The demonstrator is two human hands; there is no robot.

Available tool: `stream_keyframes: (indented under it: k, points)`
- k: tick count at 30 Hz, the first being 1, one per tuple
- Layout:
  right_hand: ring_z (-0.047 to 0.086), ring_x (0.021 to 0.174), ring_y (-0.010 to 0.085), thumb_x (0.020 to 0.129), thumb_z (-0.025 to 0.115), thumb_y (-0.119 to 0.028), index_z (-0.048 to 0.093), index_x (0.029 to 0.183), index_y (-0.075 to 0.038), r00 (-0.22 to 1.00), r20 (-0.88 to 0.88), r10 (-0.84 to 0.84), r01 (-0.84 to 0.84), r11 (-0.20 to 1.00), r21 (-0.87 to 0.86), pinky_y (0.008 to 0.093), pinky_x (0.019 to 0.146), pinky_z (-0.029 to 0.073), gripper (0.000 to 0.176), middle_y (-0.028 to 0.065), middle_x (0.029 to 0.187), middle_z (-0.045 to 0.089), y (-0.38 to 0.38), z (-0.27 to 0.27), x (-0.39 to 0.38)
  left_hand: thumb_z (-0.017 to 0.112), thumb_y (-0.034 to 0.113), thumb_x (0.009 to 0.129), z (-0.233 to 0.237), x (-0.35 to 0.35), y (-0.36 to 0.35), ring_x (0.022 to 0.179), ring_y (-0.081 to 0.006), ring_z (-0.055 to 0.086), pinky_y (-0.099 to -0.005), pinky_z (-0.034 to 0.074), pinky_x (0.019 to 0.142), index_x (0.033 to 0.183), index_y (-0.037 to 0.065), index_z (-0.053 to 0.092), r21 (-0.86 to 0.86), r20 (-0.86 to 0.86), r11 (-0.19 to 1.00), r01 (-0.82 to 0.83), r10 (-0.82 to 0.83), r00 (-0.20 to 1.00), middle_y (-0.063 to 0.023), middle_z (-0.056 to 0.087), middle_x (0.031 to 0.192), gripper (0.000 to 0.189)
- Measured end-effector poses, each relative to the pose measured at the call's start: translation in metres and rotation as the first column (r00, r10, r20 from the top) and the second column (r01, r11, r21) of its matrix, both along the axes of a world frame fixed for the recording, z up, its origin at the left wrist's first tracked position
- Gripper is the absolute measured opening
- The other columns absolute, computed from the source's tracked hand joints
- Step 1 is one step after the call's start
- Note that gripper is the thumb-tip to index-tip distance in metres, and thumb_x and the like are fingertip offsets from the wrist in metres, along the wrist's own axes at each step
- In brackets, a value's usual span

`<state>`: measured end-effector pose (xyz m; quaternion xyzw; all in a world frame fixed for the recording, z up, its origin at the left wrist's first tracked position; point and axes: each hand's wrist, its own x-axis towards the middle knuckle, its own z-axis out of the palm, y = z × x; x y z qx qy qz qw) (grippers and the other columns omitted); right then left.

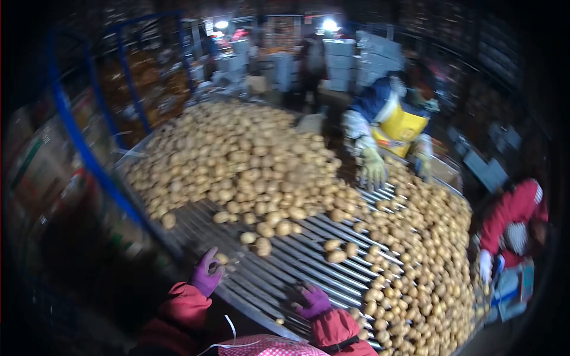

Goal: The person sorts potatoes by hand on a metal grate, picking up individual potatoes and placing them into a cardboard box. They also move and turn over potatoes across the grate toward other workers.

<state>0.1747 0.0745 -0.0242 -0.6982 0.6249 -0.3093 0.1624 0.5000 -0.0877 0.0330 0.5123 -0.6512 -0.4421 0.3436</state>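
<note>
Nearest the camera, the person's red sleeves (184,308) reach over the near edge of a roller table (279,270). The left hand (206,276), in a purple glove, is raised at the table's rim with its fingers curled. A small potato (221,258) sits just above and to the right of it, right at the fingertips. Whether the hand grips the potato or only touches it cannot be told. The right hand (313,301), also gloved in purple, hovers palm down over bare metal rollers with its fingers loosely spread, holding nothing. The small potato lies well to its left, across a stretch of rollers. Further in, loose potatoes (256,242) lie scattered on the rollers, apart from both hands. Beyond them a large heap (237,160) covers the left and middle of the table. A thick band of potatoes (427,261) runs down the right side to the near corner. At the far right edge a co-worker in a yellow apron (401,127) leans in, with a pale gloved hand (373,169) resting among the potatoes. A second co-worker (513,216) in red stands at the right side, white glove (485,264) lowered beside the table. A blue frame (77,139) stands along the left. At the back, stacked crates (356,59) sit under bright lamps (328,25).
</note>
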Motion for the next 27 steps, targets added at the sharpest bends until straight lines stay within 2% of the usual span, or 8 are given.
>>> stream_keyframes:
  k: [5,6,7,9,11,17,19,27]
  points:
    - [0.058,0.093,0.0339,0.074,0.067,-0.03,0.064,0.105,-0.016,0.973,-0.063,0.222,-0.222,0.975,0.004,0.0453,0.076,0.05,0.034,0.0123,0.09,0.06,-0.033,0.034,0.013,0.07,0.01,0.083,-0.008,0.09,0.046,0.104,-0.0157,0.059,-0.0312,0.05,0.088,0.143,0.011,0.043,-0.276,0.056,0.923,-0.27,0.296,0.954,-0.0075,0.062,0.112,0.066]
    - [0.063,0.096,0.0327,0.071,0.071,-0.018,0.069,0.098,-0.012,0.999,-0.031,0.045,-0.04,0.989,0.14,0.0425,0.086,0.052,0.028,0.0128,0.103,0.066,-0.027,0.037,0.022,0.07,0.01,0.083,0.001,0.098,0.047,0.103,-0.0174,0.06,-0.0318,0.05,0.089,0.142,0.01,0.043,-0.303,0.043,0.897,-0.32,0.348,0.936,-0.008,0.062,0.113,0.066]
    - [0.065,0.094,0.0323,0.069,0.071,-0.013,0.07,0.094,-0.011,0.996,0.051,0.066,-0.056,0.982,-0.182,0.0424,0.085,0.053,0.025,0.0141,0.1,0.067,-0.026,0.018,0.017,0.071,0.011,0.082,0.01,0.108,0.042,0.102,-0.0191,0.061,-0.0324,0.05,0.089,0.142,0.01,0.043,-0.336,0.023,0.873,-0.353,0.382,0.924,-0.0084,0.062,0.113,0.066]
    - [0.06,0.11,0.0351,0.072,0.07,-0.02,0.062,0.119,-0.015,0.989,0.119,0.089,-0.066,0.98,-0.188,0.042,0.092,0.049,0.047,0.0159,0.119,0.063,-0.021,-0.06,-0.008,0.071,0.011,0.082,0.022,0.126,0.027,0.103,-0.0218,0.062,-0.0339,0.049,0.091,0.142,0.009,0.043,-0.356,0.017,0.839,-0.412,0.447,0.895,-0.0102,0.062,0.116,0.066]
    - [0.061,0.111,0.0336,0.075,0.072,-0.018,0.061,0.122,-0.013,0.991,0.08,0.104,-0.107,0.994,0.039,0.0421,0.093,0.049,0.048,0.0157,0.122,0.063,-0.025,-0.061,-0.02,0.07,0.014,0.083,0.035,0.146,-0.002,0.109,-0.0242,0.061,-0.0362,0.048,0.093,0.142,0.008,0.043,-0.402,0.033,0.806,-0.434,0.486,0.873,-0.0138,0.062,0.121,0.066]
    - [0.062,0.11,0.033,0.076,0.073,-0.018,0.062,0.12,-0.011,0.976,-0.107,-0.188,0.211,0.932,0.294,0.0414,0.091,0.05,0.046,0.0155,0.12,0.064,-0.023,-0.032,-0.011,0.071,0.018,0.084,0.021,0.265,-0.175,0.116,-0.0229,0.056,-0.0331,0.045,0.098,0.14,0.006,0.045,-0.572,-0.014,0.695,-0.436,0.523,0.852,-0.0146,0.055,0.131,0.063]
    - [0.062,0.11,0.0328,0.077,0.073,-0.019,0.062,0.12,-0.011,0.935,-0.151,-0.32,0.353,0.873,0.338,0.0411,0.091,0.05,0.045,0.0154,0.12,0.064,-0.021,-0.027,0.006,0.071,0.02,0.084,0.008,0.309,-0.248,0.117,-0.0222,0.055,-0.0332,0.044,0.099,0.138,0.006,0.046,-0.417,-0.164,0.759,-0.5,0.478,0.863,-0.0134,0.055,0.132,0.061]
    - [0.063,0.108,0.032,0.078,0.074,-0.019,0.063,0.118,-0.009,0.803,-0.18,-0.569,0.589,0.712,0.382,0.0401,0.089,0.051,0.043,0.0152,0.118,0.065,-0.077,0.028,0.132,0.071,0.047,0.08,-0.023,0.434,-0.499,0.122,-0.0407,0.05,-0.046,0.041,0.101,0.141,0.012,0.043,-0.583,0.23,0.754,-0.305,0.512,0.827,-0.0226,0.053,0.134,0.076]
